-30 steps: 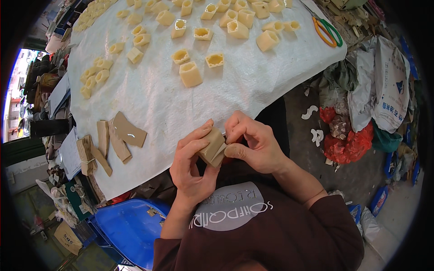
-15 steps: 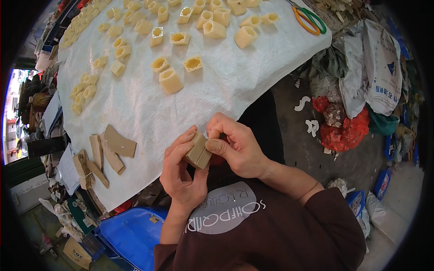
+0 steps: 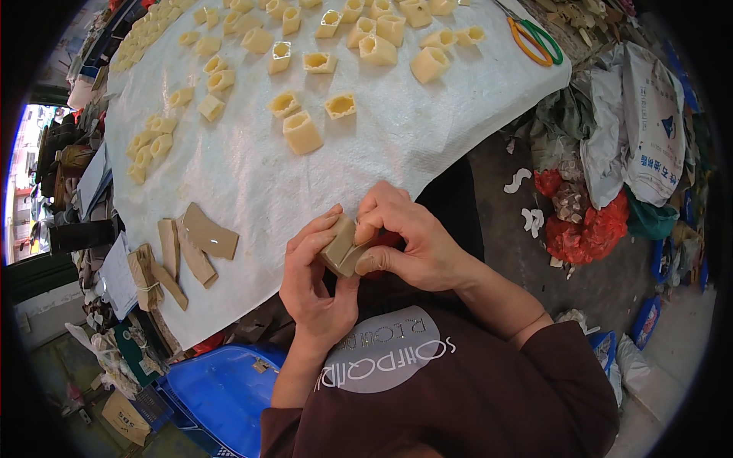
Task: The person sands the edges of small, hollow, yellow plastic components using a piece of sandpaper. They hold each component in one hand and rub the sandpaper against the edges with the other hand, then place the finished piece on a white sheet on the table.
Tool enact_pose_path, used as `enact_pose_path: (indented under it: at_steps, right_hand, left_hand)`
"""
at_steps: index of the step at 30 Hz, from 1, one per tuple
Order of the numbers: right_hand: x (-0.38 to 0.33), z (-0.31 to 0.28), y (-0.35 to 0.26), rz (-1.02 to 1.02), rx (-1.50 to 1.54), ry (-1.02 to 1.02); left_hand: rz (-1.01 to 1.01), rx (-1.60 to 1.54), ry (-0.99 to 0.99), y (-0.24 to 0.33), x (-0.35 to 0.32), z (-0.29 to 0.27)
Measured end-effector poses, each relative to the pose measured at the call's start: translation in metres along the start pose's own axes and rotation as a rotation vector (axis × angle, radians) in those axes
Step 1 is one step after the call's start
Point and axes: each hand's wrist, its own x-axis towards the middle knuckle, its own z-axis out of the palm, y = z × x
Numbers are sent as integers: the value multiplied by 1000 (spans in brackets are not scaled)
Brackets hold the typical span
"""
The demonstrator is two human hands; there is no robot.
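Left grip (image 3: 314, 282): clasps tan block (image 3: 339, 246), apparently steadying it
Right grip (image 3: 412, 243): touches its edge; cannot tell if pinching

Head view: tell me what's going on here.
The person's left hand holds a small tan block, while the right hand touches its right side. Flat tan pieces lie to the left on a white sheet. Farther off, many hollow pale-yellow pieces are spread over the sheet, with scissors near its far right corner.

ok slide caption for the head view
Left hand grips a tan block, right hand touching its side, near hollow yellow pieces on white sheeting.
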Motion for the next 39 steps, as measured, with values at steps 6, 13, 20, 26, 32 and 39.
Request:
enact_pose_path:
  at_steps: [6, 13, 20, 26, 32, 39]
  right_hand:
    - [1, 5, 1, -52, -30, 52]
    - [-3, 16, 4, 63, 229, 151]
    - [-7, 12, 12, 253, 385, 88]
    - [-7, 7, 17, 137, 378, 86]
    - [-6, 14, 10, 90, 258, 181]
    - [-7, 13, 12, 256, 481, 125]
  left_hand:
    - [-44, 95, -58, 2, -2, -1]
    - [-99, 155, -114, 10, -1, -6]
    - [-26, 213, -98, 7, -3, -5]
    - [-35, 30, -18, 1, -5, 0]
    - [-58, 50, -69, 2, -5, -3]
    - [-13, 12, -31, -1, -6, 0]
